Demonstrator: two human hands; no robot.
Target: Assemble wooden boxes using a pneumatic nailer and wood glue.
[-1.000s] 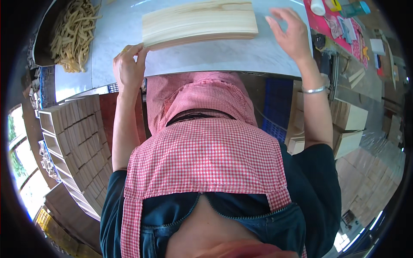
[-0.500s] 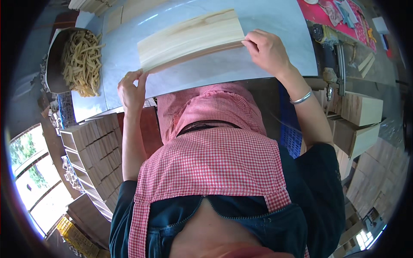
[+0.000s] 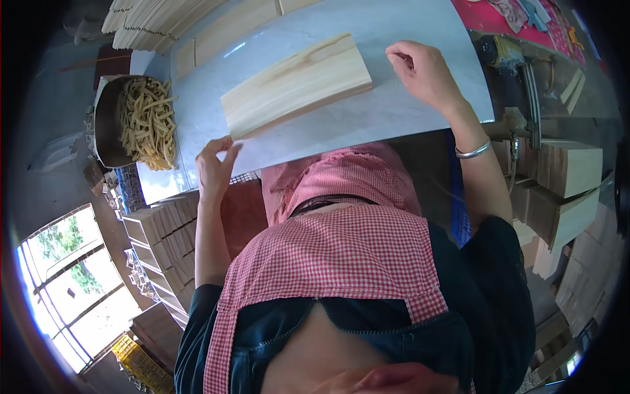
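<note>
A pale wooden board or shallow box [image 3: 298, 82] lies on the bluish-white tabletop [image 3: 308, 134], slanted with its right end farther away. Its long front side shows as a narrow face. At its near left corner is my left hand [image 3: 215, 172], thumb and forefinger apart; the forefinger's tip comes close to the wood, and I cannot tell if it touches. My right hand [image 3: 425, 77] hovers off the right end of the wood, fingers loosely curled in, and nothing shows in them.
A bin [image 3: 108, 125] heaped with tan strips [image 3: 147, 121] stands at the table's left edge. Stacked thin boards [image 3: 154, 26] lie at the far left. Wooden boxes [image 3: 164, 246] are piled left of my lap, with more boxes [image 3: 567, 171] at the right beside a metal drill-like tool [image 3: 514, 128].
Both hands have let go of the wood's front edge. The right hand has moved away from its end, and the left thumb and forefinger have parted. The whole view has shifted slightly.
</note>
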